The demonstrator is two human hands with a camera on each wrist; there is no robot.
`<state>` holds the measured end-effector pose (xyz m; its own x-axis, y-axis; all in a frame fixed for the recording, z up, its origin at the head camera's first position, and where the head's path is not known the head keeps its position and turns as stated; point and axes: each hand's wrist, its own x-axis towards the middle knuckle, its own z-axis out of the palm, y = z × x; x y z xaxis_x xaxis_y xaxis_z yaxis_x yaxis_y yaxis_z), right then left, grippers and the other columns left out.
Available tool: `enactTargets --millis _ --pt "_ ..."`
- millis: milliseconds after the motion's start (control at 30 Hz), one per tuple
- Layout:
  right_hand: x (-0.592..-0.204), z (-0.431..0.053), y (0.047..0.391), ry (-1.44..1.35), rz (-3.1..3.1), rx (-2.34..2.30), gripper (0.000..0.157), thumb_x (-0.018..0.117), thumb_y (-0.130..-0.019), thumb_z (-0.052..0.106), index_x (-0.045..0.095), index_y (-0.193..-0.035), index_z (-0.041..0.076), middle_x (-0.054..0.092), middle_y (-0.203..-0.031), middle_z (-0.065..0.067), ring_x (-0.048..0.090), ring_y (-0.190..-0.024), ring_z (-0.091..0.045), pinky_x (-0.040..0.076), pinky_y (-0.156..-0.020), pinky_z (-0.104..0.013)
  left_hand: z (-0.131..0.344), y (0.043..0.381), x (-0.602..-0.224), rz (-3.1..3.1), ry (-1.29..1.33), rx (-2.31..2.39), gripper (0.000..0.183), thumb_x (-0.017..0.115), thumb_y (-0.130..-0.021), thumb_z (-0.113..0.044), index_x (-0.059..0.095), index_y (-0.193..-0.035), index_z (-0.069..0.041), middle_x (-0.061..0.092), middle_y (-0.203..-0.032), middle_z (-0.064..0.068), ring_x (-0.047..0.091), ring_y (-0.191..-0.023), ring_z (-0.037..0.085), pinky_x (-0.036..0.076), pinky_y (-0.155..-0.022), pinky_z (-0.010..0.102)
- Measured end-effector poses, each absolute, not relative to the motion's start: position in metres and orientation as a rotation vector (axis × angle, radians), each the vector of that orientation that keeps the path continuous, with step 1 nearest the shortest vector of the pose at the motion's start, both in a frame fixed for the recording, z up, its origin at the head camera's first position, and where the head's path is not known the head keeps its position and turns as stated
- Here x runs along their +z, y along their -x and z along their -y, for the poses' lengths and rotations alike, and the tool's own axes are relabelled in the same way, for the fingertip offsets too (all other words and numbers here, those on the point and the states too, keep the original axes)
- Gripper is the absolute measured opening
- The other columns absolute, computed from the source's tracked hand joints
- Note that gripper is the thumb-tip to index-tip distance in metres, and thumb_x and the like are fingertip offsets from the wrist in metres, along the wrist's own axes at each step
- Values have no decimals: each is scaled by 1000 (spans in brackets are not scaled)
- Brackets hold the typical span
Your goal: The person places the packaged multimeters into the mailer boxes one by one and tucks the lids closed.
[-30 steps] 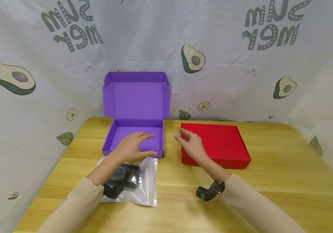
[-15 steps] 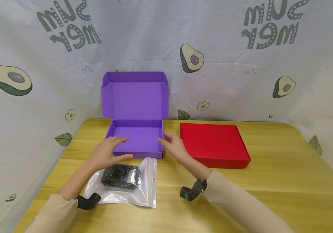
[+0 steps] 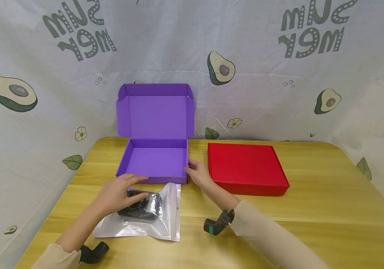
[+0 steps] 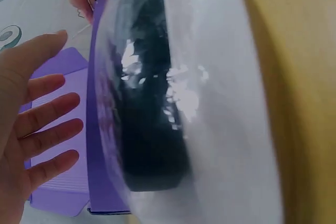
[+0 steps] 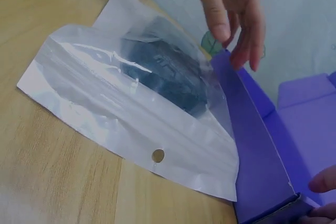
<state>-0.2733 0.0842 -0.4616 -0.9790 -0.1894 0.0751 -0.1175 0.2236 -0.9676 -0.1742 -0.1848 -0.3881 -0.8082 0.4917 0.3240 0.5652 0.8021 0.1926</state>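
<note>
A purple cardboard box [image 3: 165, 180] stands with its lid [image 3: 158, 116] raised and nothing inside. My right hand [image 3: 198, 175] holds its right wall near the front corner, thumb [image 5: 323, 180] on the inner side and fingers outside. My left hand [image 3: 116, 194] hovers at the box's front left, fingers spread and holding nothing. Below it, in front of the box, lies a clear and white zip bag [image 3: 171, 213]. Inside the bag is a black device [image 3: 153, 209] with a dial, like a multimeter, partly hidden by my left hand in the head view.
A closed red cardboard box [image 3: 245, 164] sits to the right of the purple one, close to my right forearm. The wooden table [image 3: 312, 201] meets a hanging cloth [image 3: 262, 93] printed with avocados at its back edge.
My right hand has moved left from the red box's edge to the purple box's right wall and taken hold. My left hand has moved left and back toward me, off the purple box's interior.
</note>
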Motion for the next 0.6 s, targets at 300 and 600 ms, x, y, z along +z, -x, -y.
enactTargets --millis 300,600 --pt "-493 -88 285 177 -2305 -1960 53 61 -88 19 45 -133 -6 55 -128 -17 56 -113 -20 49 -88 -29 189 172 -403 2926 954 -464 60 58 -81 -58 61 -121 -12 64 -115 2 60 -106 22 48 -87 41" --pt "-412 -72 231 -33 -2265 -1917 47 48 -90 3 37 -132 -16 43 -133 -29 46 -121 -36 40 -98 -43 195 168 -401 3109 1013 -473 99 77 -53 -64 49 -133 -14 56 -126 7 53 -114 30 43 -90 52"
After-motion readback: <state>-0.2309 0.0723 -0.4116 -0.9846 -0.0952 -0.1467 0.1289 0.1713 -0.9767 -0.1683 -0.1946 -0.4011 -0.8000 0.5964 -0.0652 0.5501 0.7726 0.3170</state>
